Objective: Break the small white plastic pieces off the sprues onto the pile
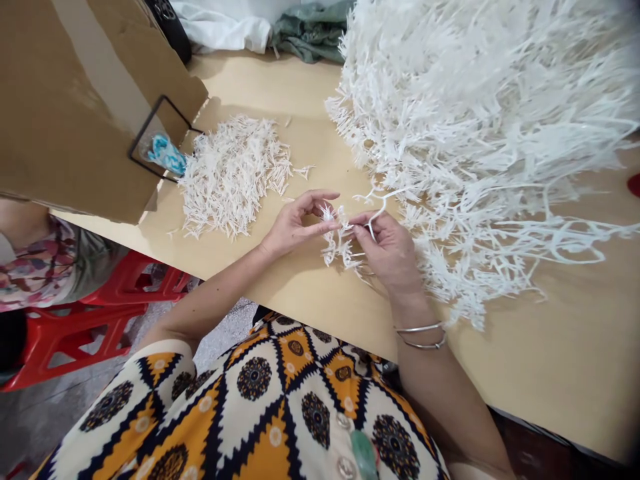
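Note:
Between my hands is a white branched plastic sprig [340,248] with many thin, spiky tips. My right hand [387,247] pinches its stem between thumb and fingers, and a bare white stalk curves up over the knuckles. My left hand [303,221] closes thumb and fingers around the tips on the other side. To the right lies a large heap of similar white branched pieces [470,113]. A smaller pile of short white spiky pieces [237,173] rests on the table to the left of my hands.
A big cardboard box [95,100] stands at the left of the table [565,360]. Beside it are a black wire frame [163,100] and a blue-and-white bundle [167,153]. Cloths [310,30] lie at the back. Red stools [85,333] and a seated person's leg show at left.

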{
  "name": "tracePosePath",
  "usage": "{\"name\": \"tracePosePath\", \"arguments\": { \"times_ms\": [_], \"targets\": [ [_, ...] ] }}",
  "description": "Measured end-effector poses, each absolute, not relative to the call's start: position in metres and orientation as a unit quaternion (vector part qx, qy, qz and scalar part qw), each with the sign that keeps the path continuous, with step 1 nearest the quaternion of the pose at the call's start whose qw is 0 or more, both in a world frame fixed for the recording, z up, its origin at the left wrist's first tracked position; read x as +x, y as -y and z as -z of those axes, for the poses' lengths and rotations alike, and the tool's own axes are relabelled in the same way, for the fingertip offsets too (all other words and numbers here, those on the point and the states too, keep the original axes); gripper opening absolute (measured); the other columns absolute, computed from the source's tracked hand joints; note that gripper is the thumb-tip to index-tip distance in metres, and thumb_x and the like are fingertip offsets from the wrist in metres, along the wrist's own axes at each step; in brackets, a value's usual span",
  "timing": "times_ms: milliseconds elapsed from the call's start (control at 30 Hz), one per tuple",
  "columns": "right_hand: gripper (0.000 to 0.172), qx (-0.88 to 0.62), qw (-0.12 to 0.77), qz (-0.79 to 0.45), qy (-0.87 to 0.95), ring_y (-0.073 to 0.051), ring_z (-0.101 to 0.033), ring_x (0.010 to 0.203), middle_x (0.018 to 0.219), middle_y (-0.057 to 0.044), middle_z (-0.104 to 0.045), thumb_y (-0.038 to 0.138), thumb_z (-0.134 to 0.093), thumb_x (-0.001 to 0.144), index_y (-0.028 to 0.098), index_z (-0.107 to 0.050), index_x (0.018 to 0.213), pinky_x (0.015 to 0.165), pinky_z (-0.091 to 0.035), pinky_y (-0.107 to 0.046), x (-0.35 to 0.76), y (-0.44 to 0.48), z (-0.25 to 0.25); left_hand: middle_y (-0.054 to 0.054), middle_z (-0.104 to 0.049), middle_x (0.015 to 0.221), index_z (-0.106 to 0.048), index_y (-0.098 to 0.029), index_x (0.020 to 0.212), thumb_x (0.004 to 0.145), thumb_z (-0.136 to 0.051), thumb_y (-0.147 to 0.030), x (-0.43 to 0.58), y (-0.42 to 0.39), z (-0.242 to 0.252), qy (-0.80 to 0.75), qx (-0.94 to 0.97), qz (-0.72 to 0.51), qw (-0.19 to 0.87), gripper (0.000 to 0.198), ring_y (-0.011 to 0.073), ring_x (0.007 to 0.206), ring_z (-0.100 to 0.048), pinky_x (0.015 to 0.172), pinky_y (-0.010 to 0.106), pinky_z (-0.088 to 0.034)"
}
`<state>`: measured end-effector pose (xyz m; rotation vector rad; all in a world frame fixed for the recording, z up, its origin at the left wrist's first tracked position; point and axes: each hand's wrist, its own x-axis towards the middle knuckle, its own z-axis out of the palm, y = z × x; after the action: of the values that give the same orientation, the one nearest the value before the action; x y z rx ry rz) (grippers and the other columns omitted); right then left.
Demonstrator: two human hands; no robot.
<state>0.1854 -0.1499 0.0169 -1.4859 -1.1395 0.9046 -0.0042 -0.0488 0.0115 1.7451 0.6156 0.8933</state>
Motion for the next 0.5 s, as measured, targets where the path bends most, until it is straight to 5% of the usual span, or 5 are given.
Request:
{"name": "tracePosePath", "arguments": {
  "times_ms": [167, 300, 400, 500],
  "targets": [
    [0.014, -0.625, 0.502, -0.380, 0.461, -0.014, -0.065, 0.069, 0.086, -0.001, -0.070, 0.032, -0.064, 0.089, 0.024, -0.063, 0.100, 0.065, -0.057, -0.031, 0.1882, 0.1485, -0.0154, 0.003, -0.077, 0.099, -0.075, -0.022, 0.101, 0.088, -0.081, -0.049, -0.0034, 0.0466, -0.0064, -0.259, 0.704, -0.369, 0.548, 0.031, 0.0104, 0.086, -0.070, 0.080, 0.024, -0.057],
    [0.020, -0.623, 0.512, -0.317, 0.498, -0.016, -0.067, 0.086, 0.106, -0.005, -0.071, 0.035, -0.061, 0.093, 0.024, -0.060, 0.110, 0.081, -0.059, -0.035, 0.1869, 0.1490, -0.0134, 0.000, -0.073, 0.086, -0.071, -0.020, 0.093, 0.090, -0.078, -0.052, -0.0024, 0.0481, -0.0082, -0.278, 0.706, -0.381, 0.529, 0.032, 0.0083, 0.075, -0.065, 0.071, 0.022, -0.052],
    [0.042, -0.629, 0.511, -0.213, 0.545, -0.021, -0.064, 0.107, 0.134, -0.012, -0.062, 0.039, -0.062, 0.094, 0.024, -0.051, 0.132, 0.090, -0.058, -0.040, 0.1849, 0.1516, -0.0126, 0.000, -0.073, 0.084, -0.070, -0.020, 0.089, 0.091, -0.076, -0.053, -0.0020, 0.0496, -0.0114, -0.277, 0.714, -0.374, 0.523, 0.034, 0.0086, 0.074, -0.064, 0.070, 0.023, -0.051],
    [0.055, -0.660, 0.494, -0.032, 0.565, -0.030, -0.058, 0.121, 0.136, -0.019, -0.055, 0.040, -0.066, 0.092, 0.021, -0.045, 0.140, 0.095, -0.054, -0.051, 0.1819, 0.1563, -0.0143, 0.001, -0.073, 0.085, -0.070, -0.020, 0.090, 0.094, -0.073, -0.052, -0.0020, 0.0497, -0.0131, -0.276, 0.729, -0.360, 0.512, 0.032, 0.0095, 0.075, -0.064, 0.071, 0.024, -0.051]
  ]
}}
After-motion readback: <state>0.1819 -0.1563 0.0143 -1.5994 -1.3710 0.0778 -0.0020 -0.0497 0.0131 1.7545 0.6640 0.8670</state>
